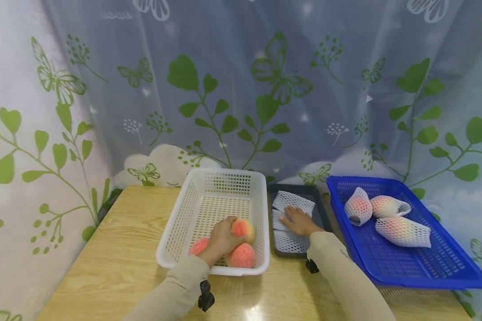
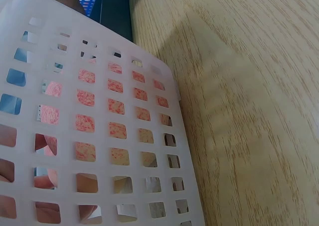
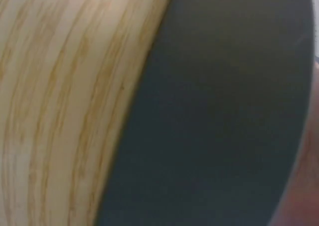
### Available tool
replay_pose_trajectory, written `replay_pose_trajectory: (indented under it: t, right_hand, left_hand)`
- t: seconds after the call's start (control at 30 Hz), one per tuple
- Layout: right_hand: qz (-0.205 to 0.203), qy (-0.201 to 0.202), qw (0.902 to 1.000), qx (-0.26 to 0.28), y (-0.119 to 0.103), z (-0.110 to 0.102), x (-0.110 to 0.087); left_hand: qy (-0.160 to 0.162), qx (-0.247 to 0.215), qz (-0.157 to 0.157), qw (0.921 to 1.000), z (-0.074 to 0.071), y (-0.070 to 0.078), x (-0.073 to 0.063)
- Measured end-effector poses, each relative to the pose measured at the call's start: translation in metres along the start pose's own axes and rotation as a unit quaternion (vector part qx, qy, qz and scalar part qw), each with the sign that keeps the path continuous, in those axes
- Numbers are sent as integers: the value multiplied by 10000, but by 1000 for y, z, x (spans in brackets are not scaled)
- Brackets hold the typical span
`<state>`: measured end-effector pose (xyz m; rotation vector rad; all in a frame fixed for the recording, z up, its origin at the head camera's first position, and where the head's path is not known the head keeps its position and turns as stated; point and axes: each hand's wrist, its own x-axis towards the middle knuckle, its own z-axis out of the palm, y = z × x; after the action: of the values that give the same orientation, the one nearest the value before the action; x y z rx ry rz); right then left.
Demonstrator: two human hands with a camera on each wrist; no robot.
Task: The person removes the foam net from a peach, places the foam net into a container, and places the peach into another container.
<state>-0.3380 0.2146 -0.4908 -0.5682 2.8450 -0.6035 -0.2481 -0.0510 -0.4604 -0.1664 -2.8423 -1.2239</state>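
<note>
Inside the white basket, my left hand grips a yellow-and-red peach. A pinker peach lies just below that hand, and another peach is partly covered by it. The left wrist view catches mottled peach skin and fingers through the basket wall's holes. My right hand rests, fingers extended, on white foam net sleeves laid flat in a dark tray. In the right wrist view the tray's side hides most of that hand.
At the right stands a blue basket with net-wrapped peaches in it. The dark tray sits between the two baskets on the wooden table. A printed curtain hangs behind the table.
</note>
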Motion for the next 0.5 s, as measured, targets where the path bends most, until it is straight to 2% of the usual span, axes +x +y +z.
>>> replay_pose_trajectory:
  t: [0.33,0.5]
  right_hand:
    - [44,-84,9998,155,1,0,-3]
    - [-65,113,9993,350,5,0,-2]
  left_hand:
    - [27,-118,-47,9999,0,0,0]
    - [73,-58,-11,10000,-1,-1,0]
